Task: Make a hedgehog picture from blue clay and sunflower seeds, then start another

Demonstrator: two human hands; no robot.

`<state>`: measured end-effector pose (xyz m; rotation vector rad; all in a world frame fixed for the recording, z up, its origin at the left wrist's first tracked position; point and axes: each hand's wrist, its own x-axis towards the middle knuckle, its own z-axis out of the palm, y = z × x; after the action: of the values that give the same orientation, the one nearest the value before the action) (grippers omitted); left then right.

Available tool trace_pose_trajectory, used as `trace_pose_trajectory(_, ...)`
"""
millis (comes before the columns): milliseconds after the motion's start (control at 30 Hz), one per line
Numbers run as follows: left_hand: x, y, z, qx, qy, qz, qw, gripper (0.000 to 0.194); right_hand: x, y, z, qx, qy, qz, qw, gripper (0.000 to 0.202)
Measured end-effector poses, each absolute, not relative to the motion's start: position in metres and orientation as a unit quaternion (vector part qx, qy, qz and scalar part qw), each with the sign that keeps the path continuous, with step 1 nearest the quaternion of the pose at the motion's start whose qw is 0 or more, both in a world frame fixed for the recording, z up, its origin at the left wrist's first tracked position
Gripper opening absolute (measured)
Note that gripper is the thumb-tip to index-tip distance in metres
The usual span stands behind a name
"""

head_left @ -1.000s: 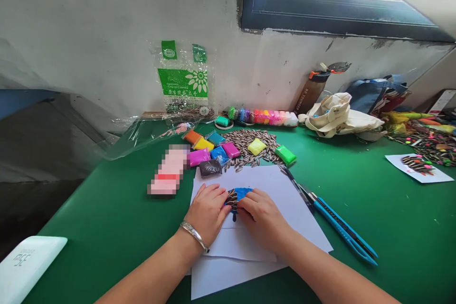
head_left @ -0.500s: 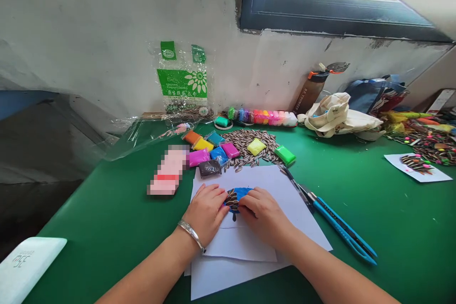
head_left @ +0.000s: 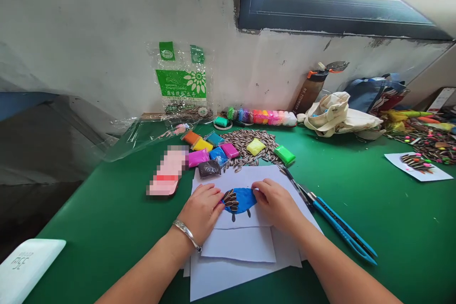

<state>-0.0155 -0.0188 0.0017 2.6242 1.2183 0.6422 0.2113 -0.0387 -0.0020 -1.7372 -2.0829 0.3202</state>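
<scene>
A flat blue clay figure lies on a white paper sheet, with two dark, leg-like marks below it. Striped sunflower seeds overlap in rows on its left part. My left hand rests on the paper, its thumb and forefinger closed at the figure's left end, where a bit of magenta shows. At the right end, my right hand has its fingers curled together against the blue edge; what lies between the fingertips is hidden. More white sheets lie underneath.
Behind the paper are loose sunflower seeds and several clay packets. A pen and blue-handled tweezers lie to the right. A seed-decorated card is farther right. A pixelated pink item and a white device are at left.
My right hand has moved right, from the figure's middle to its right end, uncovering more blue clay and a second dark leg. My left hand has shifted slightly left.
</scene>
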Motion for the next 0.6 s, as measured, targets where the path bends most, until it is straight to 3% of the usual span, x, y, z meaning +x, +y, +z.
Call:
trace_pose_trajectory(433, -0.015, -0.023, 0.006, 0.885, 0.415, 0.178, 0.116, 0.028, 0.211, -0.036, -0.008, -0.610, -0.740, 0.118, 0.259, 0.023)
trace_pose_trajectory(600, -0.013, -0.029, 0.006, 0.896, 0.406, 0.131, 0.126, 0.051, 0.221, -0.031, -0.010, -0.607, -0.724, 0.108, 0.309, 0.020)
